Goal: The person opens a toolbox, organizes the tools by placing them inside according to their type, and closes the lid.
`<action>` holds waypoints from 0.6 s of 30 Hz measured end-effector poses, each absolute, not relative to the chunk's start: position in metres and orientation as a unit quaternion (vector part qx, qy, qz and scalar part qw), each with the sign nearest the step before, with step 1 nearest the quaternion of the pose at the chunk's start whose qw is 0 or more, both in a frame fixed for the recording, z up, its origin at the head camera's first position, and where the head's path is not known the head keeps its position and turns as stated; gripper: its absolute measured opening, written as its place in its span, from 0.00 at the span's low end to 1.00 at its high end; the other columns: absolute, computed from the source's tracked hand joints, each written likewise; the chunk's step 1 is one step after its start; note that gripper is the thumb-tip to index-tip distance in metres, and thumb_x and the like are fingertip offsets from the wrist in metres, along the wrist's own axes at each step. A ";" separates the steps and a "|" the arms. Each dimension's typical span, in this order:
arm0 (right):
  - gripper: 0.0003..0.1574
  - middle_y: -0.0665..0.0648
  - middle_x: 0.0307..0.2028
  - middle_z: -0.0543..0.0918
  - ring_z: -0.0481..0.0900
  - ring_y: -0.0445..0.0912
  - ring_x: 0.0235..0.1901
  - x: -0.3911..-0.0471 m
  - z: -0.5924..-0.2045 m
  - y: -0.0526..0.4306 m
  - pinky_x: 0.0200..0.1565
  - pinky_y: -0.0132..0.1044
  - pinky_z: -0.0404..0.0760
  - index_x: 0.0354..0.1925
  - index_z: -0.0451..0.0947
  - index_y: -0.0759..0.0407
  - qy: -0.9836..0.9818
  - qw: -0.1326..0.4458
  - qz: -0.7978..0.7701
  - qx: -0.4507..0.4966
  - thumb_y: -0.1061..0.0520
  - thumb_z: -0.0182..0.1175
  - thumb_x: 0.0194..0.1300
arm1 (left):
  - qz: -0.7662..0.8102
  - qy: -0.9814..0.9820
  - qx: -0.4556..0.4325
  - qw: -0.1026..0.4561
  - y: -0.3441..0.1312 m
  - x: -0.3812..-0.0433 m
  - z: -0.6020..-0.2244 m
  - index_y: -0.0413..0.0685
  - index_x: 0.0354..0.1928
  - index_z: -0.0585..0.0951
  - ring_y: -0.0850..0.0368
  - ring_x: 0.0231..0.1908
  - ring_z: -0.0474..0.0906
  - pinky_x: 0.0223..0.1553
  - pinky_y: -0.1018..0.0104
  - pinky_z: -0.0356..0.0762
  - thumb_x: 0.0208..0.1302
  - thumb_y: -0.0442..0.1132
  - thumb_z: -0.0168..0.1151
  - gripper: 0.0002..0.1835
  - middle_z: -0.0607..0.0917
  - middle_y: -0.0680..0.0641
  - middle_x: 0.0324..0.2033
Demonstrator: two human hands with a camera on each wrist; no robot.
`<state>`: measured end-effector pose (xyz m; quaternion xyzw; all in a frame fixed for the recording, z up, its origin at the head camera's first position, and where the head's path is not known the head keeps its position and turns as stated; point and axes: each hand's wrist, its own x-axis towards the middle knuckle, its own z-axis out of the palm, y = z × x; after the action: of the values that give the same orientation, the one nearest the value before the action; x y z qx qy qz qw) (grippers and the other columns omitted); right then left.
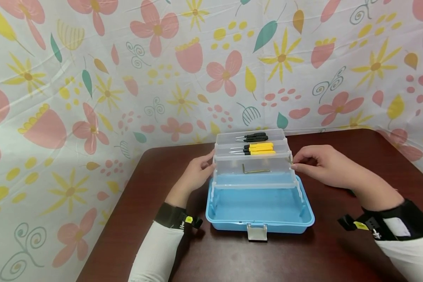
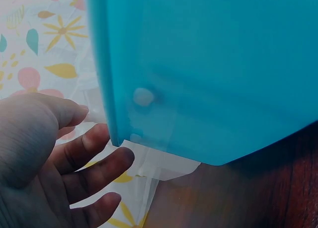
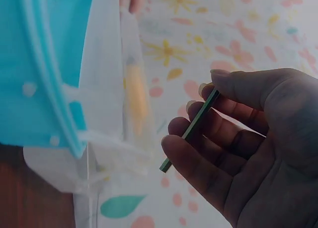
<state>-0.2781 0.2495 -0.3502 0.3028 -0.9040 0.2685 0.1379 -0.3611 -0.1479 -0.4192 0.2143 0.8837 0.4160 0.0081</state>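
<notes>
A blue toolbox (image 1: 229, 225) stands unfolded on the table, its clear stepped trays (image 1: 232, 166) raised at the back. Black-handled screwdrivers (image 1: 256, 138) lie in the top tray and yellow-handled screwdrivers (image 1: 262, 148) in the one below. An L-shaped hex key (image 1: 256, 171) rests in the lowest tray. My left hand (image 1: 196, 172) is at the trays' left side, with thumb and fingers spread loosely at the edge. To the right of the trays, my right hand (image 1: 324, 166) pinches another hex key (image 3: 191, 128) between thumb and fingers.
The brown table (image 1: 338, 227) extends around the toolbox. Behind it hangs a white cloth (image 1: 197, 90) with a floral print. The box's white latch (image 1: 257, 233) hangs at the front. A small dark object (image 1: 351, 192) lies partly behind the right forearm.
</notes>
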 end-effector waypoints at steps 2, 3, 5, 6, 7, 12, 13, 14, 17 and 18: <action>0.08 0.37 0.31 0.83 0.73 0.32 0.29 -0.281 -0.345 0.242 0.31 0.29 0.76 0.37 0.85 0.42 -0.902 0.119 0.261 0.322 0.57 0.71 0.65 | 0.415 0.884 0.214 0.009 -0.147 -0.361 -0.420 0.66 0.79 0.63 0.45 0.32 0.81 0.33 0.61 0.81 0.77 0.48 0.57 0.31 0.84 0.44 0.28; 0.07 0.37 0.31 0.82 0.73 0.32 0.29 -0.282 -0.342 0.237 0.31 0.29 0.76 0.38 0.85 0.42 -0.903 0.107 0.255 0.329 0.57 0.70 0.66 | 0.415 0.885 0.214 0.009 -0.147 -0.361 -0.420 0.67 0.79 0.63 0.45 0.32 0.81 0.33 0.61 0.81 0.77 0.49 0.57 0.31 0.84 0.45 0.27; 0.06 0.38 0.31 0.82 0.73 0.33 0.29 -0.285 -0.336 0.228 0.32 0.29 0.77 0.38 0.85 0.42 -0.907 0.079 0.239 0.338 0.56 0.70 0.66 | 0.412 0.885 0.214 0.008 -0.147 -0.361 -0.421 0.66 0.79 0.63 0.48 0.31 0.81 0.33 0.61 0.80 0.77 0.49 0.56 0.31 0.84 0.45 0.27; 0.06 0.38 0.31 0.82 0.73 0.33 0.29 -0.286 -0.333 0.223 0.33 0.29 0.78 0.38 0.85 0.41 -0.909 0.064 0.232 0.340 0.55 0.70 0.66 | 0.412 0.886 0.214 0.008 -0.147 -0.361 -0.421 0.66 0.79 0.63 0.50 0.30 0.80 0.33 0.61 0.80 0.77 0.49 0.56 0.31 0.84 0.45 0.27; 0.06 0.38 0.31 0.82 0.74 0.34 0.30 -0.288 -0.330 0.218 0.33 0.30 0.79 0.38 0.85 0.41 -0.910 0.050 0.226 0.344 0.55 0.70 0.66 | 0.411 0.886 0.214 0.008 -0.147 -0.361 -0.420 0.66 0.79 0.63 0.50 0.30 0.80 0.32 0.60 0.80 0.77 0.49 0.56 0.31 0.84 0.45 0.27; 0.07 0.41 0.28 0.79 0.74 0.38 0.31 -0.297 -0.324 0.193 0.36 0.32 0.78 0.35 0.84 0.42 -0.910 0.001 0.186 0.371 0.56 0.70 0.66 | 0.413 0.886 0.211 0.006 -0.147 -0.360 -0.419 0.66 0.79 0.63 0.49 0.29 0.79 0.31 0.59 0.79 0.77 0.49 0.56 0.31 0.84 0.45 0.26; 0.07 0.41 0.27 0.78 0.73 0.39 0.31 -0.300 -0.324 0.188 0.36 0.33 0.77 0.34 0.84 0.42 -0.909 -0.006 0.178 0.376 0.56 0.69 0.67 | 0.413 0.886 0.210 0.006 -0.147 -0.360 -0.419 0.66 0.79 0.63 0.49 0.29 0.79 0.30 0.59 0.79 0.77 0.49 0.56 0.31 0.84 0.45 0.26; 0.06 0.42 0.27 0.77 0.73 0.39 0.31 -0.302 -0.324 0.182 0.36 0.34 0.77 0.34 0.84 0.43 -0.910 -0.011 0.169 0.378 0.56 0.69 0.67 | 0.411 0.887 0.209 0.005 -0.147 -0.360 -0.419 0.67 0.79 0.63 0.50 0.29 0.79 0.30 0.60 0.79 0.77 0.49 0.56 0.31 0.84 0.45 0.26; 0.08 0.43 0.24 0.75 0.72 0.39 0.29 -0.308 -0.326 0.166 0.36 0.35 0.75 0.31 0.82 0.44 -0.913 -0.028 0.147 0.380 0.55 0.68 0.68 | 0.408 0.889 0.207 0.006 -0.147 -0.360 -0.419 0.68 0.79 0.63 0.51 0.28 0.78 0.30 0.61 0.80 0.77 0.49 0.56 0.31 0.84 0.43 0.27; 0.08 0.44 0.23 0.75 0.72 0.39 0.28 -0.310 -0.328 0.160 0.36 0.36 0.74 0.31 0.82 0.45 -0.914 -0.034 0.142 0.380 0.54 0.68 0.69 | 0.409 0.889 0.206 0.007 -0.147 -0.360 -0.419 0.68 0.79 0.63 0.52 0.28 0.78 0.30 0.61 0.80 0.77 0.49 0.56 0.31 0.84 0.42 0.28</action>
<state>-0.3101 0.1603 -0.3279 0.3796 -0.9136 0.1416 -0.0336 -0.3603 -0.1474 -0.4194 0.2060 0.8890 0.4089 0.0065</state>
